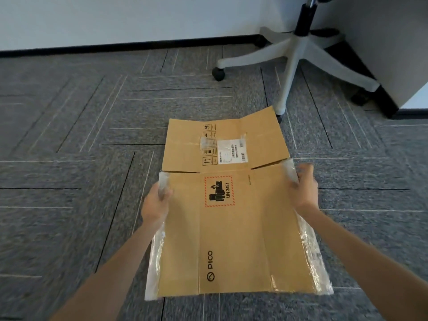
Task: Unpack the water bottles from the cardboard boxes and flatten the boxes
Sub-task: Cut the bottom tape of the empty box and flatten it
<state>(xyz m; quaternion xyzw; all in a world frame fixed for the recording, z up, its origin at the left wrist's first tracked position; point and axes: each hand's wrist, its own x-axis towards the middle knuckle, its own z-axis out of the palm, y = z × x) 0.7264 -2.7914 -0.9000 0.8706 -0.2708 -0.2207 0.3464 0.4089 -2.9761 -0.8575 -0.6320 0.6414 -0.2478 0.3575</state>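
Grips, with the left hand [155, 202], the left edge of a flattened cardboard box [231, 239] near its far corner, fingers curled round the edge and over the left tape strip [155, 262], clear and hanging loose along that side. Grips likewise, with the right hand [303, 188], the right edge near the opposite far corner, fingers wrapped over the right tape strip [312, 258]. Holds the box flat and spread between both hands, printed face up, with a red-bordered UN 3481 mark [218, 191] by the far edge and a PICO logo [210, 265] toward the near edge. Cannot tell whether held clear of the grey carpet [69, 158] or resting on it. Just beyond, flat on the carpet, lies a second flattened box [185, 144] bearing a white shipping label [231, 150]; meets the held box edge to edge, touching or not unclear. Farther back to the right stands a white chair base [296, 54] on castors, near the wall.
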